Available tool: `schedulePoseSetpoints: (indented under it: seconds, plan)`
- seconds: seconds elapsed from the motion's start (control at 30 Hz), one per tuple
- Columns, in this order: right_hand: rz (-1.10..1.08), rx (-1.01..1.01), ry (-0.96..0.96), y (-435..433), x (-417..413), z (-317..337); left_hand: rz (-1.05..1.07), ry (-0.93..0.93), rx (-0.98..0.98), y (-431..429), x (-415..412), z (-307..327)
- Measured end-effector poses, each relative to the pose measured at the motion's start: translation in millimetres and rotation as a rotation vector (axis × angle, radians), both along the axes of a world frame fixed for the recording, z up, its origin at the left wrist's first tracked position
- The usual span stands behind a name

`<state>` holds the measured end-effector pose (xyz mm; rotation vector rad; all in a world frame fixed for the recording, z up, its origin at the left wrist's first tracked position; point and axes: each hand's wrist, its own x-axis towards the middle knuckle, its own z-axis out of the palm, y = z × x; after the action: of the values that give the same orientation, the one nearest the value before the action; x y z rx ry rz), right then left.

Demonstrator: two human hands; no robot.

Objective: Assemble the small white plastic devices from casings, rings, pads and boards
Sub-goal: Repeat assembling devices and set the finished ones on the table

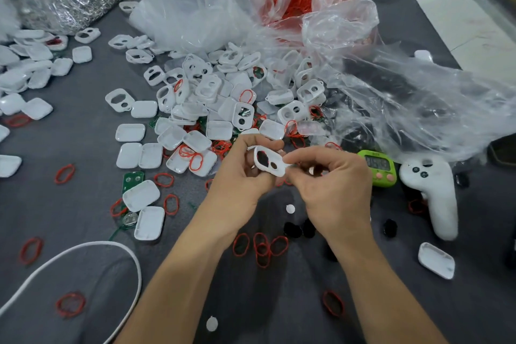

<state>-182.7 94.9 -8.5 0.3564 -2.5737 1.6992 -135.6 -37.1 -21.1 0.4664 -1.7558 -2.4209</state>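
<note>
One table [83, 204] carries a heap of casings [212, 98] within reach. Above it our left hand [237, 181] grips a holed casing [280, 170] tilted toward us. Our right hand [335, 184] pinches its edge, likely steadying it for fitting. Rings [261, 246] lie nearer us.

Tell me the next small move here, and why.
Probably let the right hand release the holed casing and pick a red ring from the cloth just below; the left hand also pinches the casing, and I cannot see a ring seated in it.
</note>
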Motion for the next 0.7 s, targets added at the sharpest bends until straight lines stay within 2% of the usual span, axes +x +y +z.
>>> schedulePoseSetpoints:
  seconds: [0.13,0.3,0.43,0.57,0.7]
  plan:
    - [0.069,0.061,0.028,3.1,-1.1,3.0,-0.094,0.013,-0.033,-1.0,5.1,0.4]
    - [0.083,0.159,0.146,-0.7,2.0,1.0,-0.050,0.011,-0.044,5.1,4.0,2.9]
    - [0.101,0.149,0.204,-0.9,0.1,1.4,-0.028,0.030,0.091,8.6,5.6,6.9]
    - [0.241,0.114,0.180,0.8,-5.1,7.2,0.014,0.050,0.245,7.9,5.4,8.6]
    - [0.273,0.221,0.226,3.2,-2.0,1.2,0.058,0.037,0.405,4.0,5.6,6.1]
